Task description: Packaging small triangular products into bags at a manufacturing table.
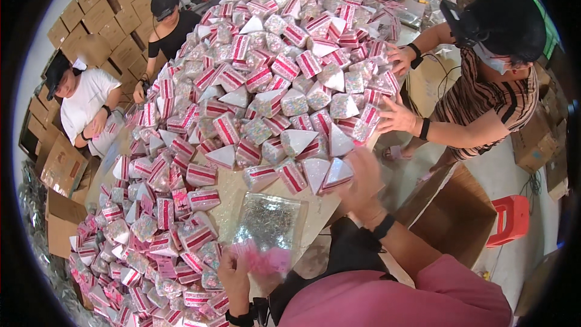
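Note:
A large heap of cake-slice-shaped wedges (pixel 258 77), pink-and-white striped and glittery, covers the table. My right hand (pixel 363 184), blurred by motion, is at the heap's near right edge, beside a white-topped wedge (pixel 337 171); its grip is unclear. My left hand (pixel 235 277) is low in front of me, fingers closed at a blurred bunch of pink pieces (pixel 266 258), perhaps tags. Just beyond it lies a clear flat bag (pixel 270 221) with silvery contents. Several pink tags (pixel 164 266) lie among the wedges on the left.
Across the right corner, a person in a striped top (pixel 496 97) has both hands on the heap. Two people (pixel 91 97) stand at the far left. An open cardboard box (pixel 451 212) and a red stool (pixel 508 221) are to my right. Cartons (pixel 100 9) are stacked behind.

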`<state>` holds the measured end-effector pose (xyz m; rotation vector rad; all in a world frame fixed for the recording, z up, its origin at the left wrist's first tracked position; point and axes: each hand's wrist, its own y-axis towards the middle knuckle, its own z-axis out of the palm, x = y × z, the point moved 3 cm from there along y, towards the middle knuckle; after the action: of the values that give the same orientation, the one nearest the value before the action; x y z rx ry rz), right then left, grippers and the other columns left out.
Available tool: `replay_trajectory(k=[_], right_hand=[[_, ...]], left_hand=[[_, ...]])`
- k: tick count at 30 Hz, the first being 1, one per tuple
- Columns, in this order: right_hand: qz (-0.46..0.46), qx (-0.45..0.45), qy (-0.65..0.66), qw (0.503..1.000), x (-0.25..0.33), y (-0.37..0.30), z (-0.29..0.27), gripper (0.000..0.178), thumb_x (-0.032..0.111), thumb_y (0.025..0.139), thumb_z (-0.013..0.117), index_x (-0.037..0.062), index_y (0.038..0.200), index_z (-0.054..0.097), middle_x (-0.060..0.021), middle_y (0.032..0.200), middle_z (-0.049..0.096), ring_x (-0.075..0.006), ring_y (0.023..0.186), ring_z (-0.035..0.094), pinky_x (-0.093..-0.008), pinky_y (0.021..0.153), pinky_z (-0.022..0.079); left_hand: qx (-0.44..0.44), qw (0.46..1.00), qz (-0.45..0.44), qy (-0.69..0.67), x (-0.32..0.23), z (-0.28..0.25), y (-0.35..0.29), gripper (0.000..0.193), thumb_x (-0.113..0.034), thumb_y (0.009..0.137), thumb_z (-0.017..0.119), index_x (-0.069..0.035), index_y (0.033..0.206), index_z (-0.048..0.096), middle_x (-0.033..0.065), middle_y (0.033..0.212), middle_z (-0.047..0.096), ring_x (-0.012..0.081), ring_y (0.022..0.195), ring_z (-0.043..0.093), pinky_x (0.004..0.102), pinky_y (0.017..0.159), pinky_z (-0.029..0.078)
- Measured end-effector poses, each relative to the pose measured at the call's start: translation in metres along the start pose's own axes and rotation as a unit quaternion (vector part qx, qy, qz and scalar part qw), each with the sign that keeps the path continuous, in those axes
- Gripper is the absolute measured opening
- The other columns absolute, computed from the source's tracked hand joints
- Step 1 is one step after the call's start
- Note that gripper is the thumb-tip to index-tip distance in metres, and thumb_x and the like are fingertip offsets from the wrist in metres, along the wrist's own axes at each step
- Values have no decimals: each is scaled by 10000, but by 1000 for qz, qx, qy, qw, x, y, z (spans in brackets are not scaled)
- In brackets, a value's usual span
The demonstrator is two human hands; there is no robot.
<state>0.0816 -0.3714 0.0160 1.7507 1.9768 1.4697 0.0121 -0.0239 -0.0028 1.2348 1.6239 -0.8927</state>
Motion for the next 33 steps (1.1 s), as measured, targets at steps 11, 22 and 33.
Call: replay_trajectory(k=[11, 22, 33], right_hand=[[208, -2, -28, 978, -53, -4, 69, 881, 380, 741, 682, 83, 1445, 244, -237, 1472, 234, -439, 1358, 194, -537, 1082, 164], [221, 15, -9, 975, -64, -2, 71, 910, 376, 757, 679, 35, 1450, 198, -292, 1466, 204, -440, 1354, 205, -540, 1084, 157], [201, -22, 66, 977, -74, -11, 64, 862, 378, 818, 625, -70, 1417, 197, -310, 1456, 200, -447, 1371, 171, -477, 1125, 150]], left_hand=[[32, 999, 13, 23, -7, 16, -6, 146, -11, 846, 577, -41, 753, 467, -18, 637, 430, 57, 555, 407, 227, 489, 330], [38, 999, -25, -2, 1, 26, -9, 173, -32, 837, 628, -42, 748, 481, -33, 688, 439, 44, 617, 389, 206, 535, 331], [49, 999, -18, 1, -1, 31, -11, 170, -45, 850, 633, -41, 754, 493, -43, 657, 448, 28, 575, 401, 193, 503, 327]])
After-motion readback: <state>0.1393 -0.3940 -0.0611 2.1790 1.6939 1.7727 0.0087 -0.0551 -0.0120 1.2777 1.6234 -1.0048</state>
